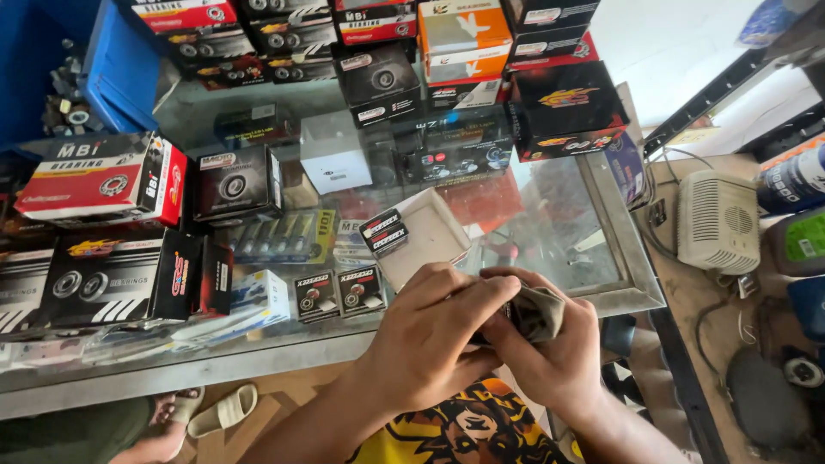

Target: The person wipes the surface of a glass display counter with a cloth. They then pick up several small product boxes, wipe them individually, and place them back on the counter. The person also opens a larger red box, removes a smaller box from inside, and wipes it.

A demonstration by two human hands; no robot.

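Glass counter (619,283) crowded with boxes. Left hand (434,331) and right hand (550,357) both closed around grey paper-wrapped item (540,311); wrapping still on, open box (425,236) empty.

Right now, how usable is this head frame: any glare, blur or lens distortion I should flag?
Head view: daylight blows out the top right corner; the glass counter top carries reflections that muddle what lies beneath; wide-angle bending curves the stacked boxes at the edges; the left hand and right hand around a small wrapped part look slightly soft.
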